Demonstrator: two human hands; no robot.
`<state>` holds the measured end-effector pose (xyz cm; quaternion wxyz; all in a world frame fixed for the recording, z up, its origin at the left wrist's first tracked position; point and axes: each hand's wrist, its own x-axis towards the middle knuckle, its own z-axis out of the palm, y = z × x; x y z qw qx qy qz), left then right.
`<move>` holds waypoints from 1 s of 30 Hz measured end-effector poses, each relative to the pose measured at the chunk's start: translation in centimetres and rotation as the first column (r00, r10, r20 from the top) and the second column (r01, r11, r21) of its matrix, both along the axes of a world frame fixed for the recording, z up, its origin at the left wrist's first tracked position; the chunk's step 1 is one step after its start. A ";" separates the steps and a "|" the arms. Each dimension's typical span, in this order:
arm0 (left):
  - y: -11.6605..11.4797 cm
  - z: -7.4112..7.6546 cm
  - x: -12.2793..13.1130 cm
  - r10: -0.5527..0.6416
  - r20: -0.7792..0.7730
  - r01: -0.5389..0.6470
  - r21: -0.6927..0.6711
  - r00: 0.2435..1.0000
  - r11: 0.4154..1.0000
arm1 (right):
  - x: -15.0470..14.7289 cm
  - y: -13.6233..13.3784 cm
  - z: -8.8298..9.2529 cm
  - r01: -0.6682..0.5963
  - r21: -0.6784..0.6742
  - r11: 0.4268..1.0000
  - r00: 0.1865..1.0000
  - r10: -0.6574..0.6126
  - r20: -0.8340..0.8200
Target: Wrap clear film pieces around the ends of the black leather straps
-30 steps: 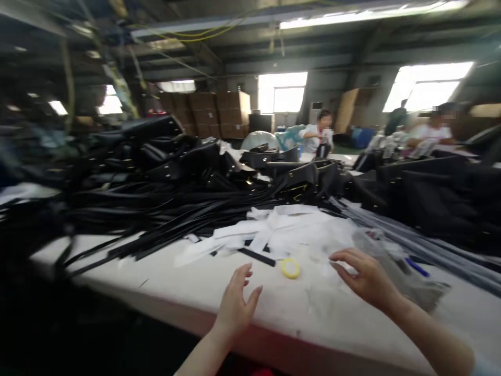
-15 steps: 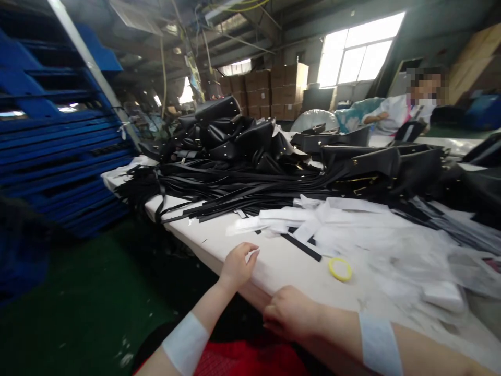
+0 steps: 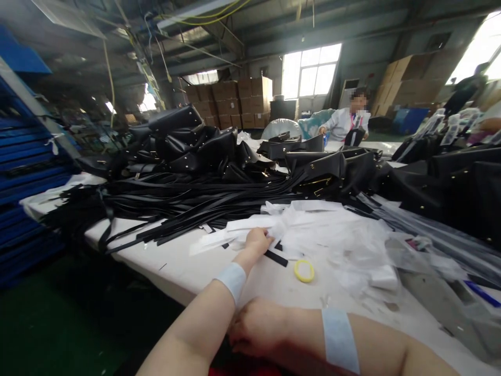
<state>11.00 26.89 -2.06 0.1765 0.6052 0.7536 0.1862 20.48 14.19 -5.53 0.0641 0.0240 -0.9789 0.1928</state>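
Note:
My left hand (image 3: 257,242) is stretched over the table at the near edge of a heap of thin white sheets and strips (image 3: 309,224). Its thumb and fingertips are slightly apart and touch or nearly touch the white material. Just beyond it lies a short black strap (image 3: 276,258), partly under the sheets. My right hand (image 3: 256,325) is closed at the table's near edge, fingers curled downward; whatever it may hold is hidden. To the right of the strap rests a yellow ring (image 3: 304,271), possibly a roll of tape. Both forearms wear pale blue bands.
Long black straps (image 3: 188,203) lie across the white table (image 3: 176,266), with black leather bags (image 3: 183,141) piled behind. More bags (image 3: 454,180) and clear plastic stand right. A co-worker (image 3: 346,122) is across the table. Blue pallets (image 3: 31,198) are stacked left, cartons (image 3: 235,102) at the back.
My left hand has reached forward from the table's edge to the white sheets. My right hand stays curled near the edge. The view has turned to the right.

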 end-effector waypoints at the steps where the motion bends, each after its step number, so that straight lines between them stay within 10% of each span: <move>1: 0.0 -0.1 -0.3 -0.008 0.019 0.008 -0.007 1.000 1.000 | 0.0 0.0 0.1 -0.004 0.023 1.000 1.000 0.004 0.012; 16: -3.4 2.2 -4.4 0.094 0.425 -0.148 0.097 0.900 0.984 | 0.5 -0.1 1.7 0.079 -0.136 0.988 0.997 -0.076 0.031; 23: -14.2 4.8 -7.1 0.016 0.555 -0.092 0.109 0.832 0.990 | 2.3 -0.6 4.2 0.307 -0.246 0.919 0.848 -0.382 -0.368; 27: -23.1 3.6 -10.5 -0.073 0.396 0.173 -0.225 0.915 0.959 | 2.9 -0.9 5.4 0.335 -0.251 0.908 0.734 -0.418 -0.536; 30: -28.1 1.7 -12.5 0.129 0.197 -0.070 -0.279 0.972 0.958 | 2.5 -1.3 5.3 0.297 -0.253 0.921 0.791 -0.386 -0.475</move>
